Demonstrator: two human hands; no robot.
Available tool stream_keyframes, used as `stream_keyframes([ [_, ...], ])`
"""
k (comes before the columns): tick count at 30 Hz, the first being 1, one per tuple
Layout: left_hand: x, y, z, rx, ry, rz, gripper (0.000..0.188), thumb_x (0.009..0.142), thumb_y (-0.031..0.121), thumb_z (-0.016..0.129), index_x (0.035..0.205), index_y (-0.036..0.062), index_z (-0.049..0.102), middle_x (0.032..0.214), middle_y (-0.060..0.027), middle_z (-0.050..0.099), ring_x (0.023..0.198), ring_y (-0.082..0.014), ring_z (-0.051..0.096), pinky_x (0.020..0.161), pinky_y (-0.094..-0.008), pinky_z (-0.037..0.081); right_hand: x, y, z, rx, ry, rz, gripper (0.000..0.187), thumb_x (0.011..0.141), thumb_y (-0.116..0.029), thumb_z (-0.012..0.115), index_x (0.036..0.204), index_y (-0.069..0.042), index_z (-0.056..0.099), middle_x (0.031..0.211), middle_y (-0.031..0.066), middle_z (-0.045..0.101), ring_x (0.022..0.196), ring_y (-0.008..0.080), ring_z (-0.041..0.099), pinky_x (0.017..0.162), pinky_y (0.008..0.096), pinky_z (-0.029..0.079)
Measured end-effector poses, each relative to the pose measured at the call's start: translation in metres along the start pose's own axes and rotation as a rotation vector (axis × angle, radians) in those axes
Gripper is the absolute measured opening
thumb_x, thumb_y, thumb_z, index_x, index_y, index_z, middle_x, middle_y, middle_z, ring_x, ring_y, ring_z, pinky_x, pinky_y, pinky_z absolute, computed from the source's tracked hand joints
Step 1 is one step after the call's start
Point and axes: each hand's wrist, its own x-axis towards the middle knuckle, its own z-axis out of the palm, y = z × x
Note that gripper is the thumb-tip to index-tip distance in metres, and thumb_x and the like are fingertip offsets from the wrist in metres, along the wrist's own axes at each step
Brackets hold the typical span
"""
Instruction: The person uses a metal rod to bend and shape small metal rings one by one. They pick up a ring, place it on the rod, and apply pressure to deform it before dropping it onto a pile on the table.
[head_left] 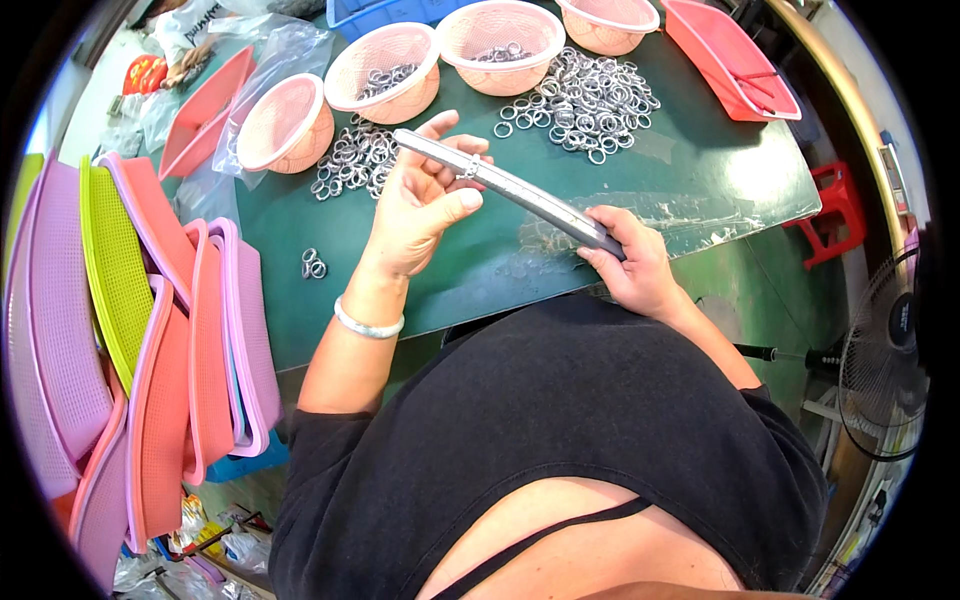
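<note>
While right hand (635,262) grips near end of long grey metal rod (520,190), fingers clamped, left hand (425,200) pinches small ring (468,168) on rod mid-length above green table (700,180). Rod probably stiff, light, slick; best held at ends. Loose rings (585,100) heaped beyond.

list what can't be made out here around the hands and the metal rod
- Head view: near end of the metal rod is hidden inside the right hand.
- Small ring at the left hand: too small to tell whether it sits around the rod.
- Pink baskets: walls hide how full they are.
</note>
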Motion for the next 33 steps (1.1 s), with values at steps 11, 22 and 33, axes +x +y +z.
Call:
stream_keyframes([
  [11,-0.029,-0.007,-0.012,0.017,0.151,0.029,0.025,0.08,0.002,0.063,0.104,-0.0001,0.06,0.092,-0.0012,0.06,0.079,-0.0061,0.051,0.074,-0.0201,0.042,0.001,-0.01,0.007,0.013,-0.061,-0.037,0.034,0.071,-0.004,0.067,0.101,-0.001,0.053,0.081,0.0142,0.06,0.068,0.0287,0.061,0.059,0.032,0.047],
  [22,-0.051,-0.005,-0.015,0.042,0.183,0.09,0.029,0.08,0.005,0.06,0.108,-0.0017,0.056,0.1,-0.0082,0.06,0.082,-0.0137,0.056,0.077,-0.0273,0.044,0.001,-0.019,0.016,0.019,-0.101,-0.071,0.034,0.071,-0.004,0.067,0.101,-0.001,0.053,0.081,0.0135,0.061,0.068,0.0278,0.061,0.059,0.0314,0.047],
  [33,-0.07,0.002,-0.029,0.154,0.183,0.095,0.026,0.079,0.005,0.061,0.103,-0.0015,0.056,0.091,-0.0062,0.058,0.074,-0.0114,0.054,0.069,-0.0249,0.044,0.003,-0.024,0.025,-0.022,-0.179,-0.116,0.035,0.071,-0.006,0.067,0.102,-0.002,0.053,0.081,0.0122,0.062,0.068,0.0294,0.061,0.058,0.0332,0.047],
])
